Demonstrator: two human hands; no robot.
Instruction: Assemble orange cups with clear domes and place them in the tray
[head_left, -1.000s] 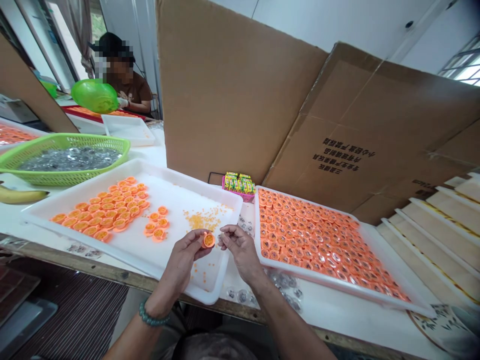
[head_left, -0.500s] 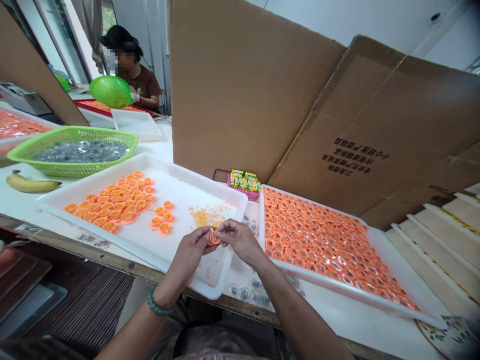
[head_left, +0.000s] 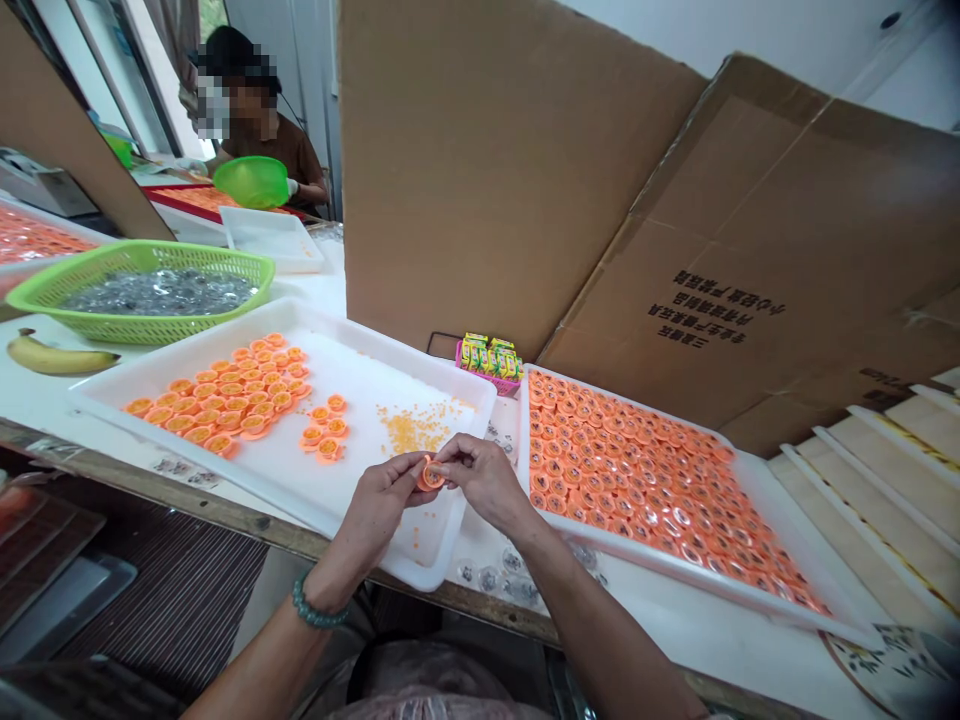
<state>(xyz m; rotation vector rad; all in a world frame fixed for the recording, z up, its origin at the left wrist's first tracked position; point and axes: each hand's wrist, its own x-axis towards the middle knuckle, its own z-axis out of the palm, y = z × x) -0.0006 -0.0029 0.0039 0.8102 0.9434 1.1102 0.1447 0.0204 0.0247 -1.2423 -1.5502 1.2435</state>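
Observation:
A small round orange piece (head_left: 430,477) is pinched by my left hand (head_left: 381,503) over the near right corner of a white tray (head_left: 358,375). My right hand (head_left: 484,482) is closed at the piece's right edge, thumb and fingertips pressed to it. Whether a tinier part sits between the fingertips I cannot make out. In the tray, small yellow beads (head_left: 412,428) lie scattered just beyond my hands. Several orange cups with yellow contents (head_left: 324,432) form a small group left of the beads, and a larger cluster of orange cups (head_left: 225,395) covers the tray's left side.
Right of my hands, a second white tray (head_left: 637,548) holds rows of orange pieces. Clear plastic covers (head_left: 514,578) lie between the trays. A green basket (head_left: 150,330), a banana (head_left: 60,357) and a pink box (head_left: 491,378) surround them. Cardboard (head_left: 510,180) stands behind; a co-worker (head_left: 277,150) sits beyond.
My hands stay together on the orange piece, with only a slight shift of the fingers. The co-worker's green bowl has moved right and tipped. My view has shifted slightly.

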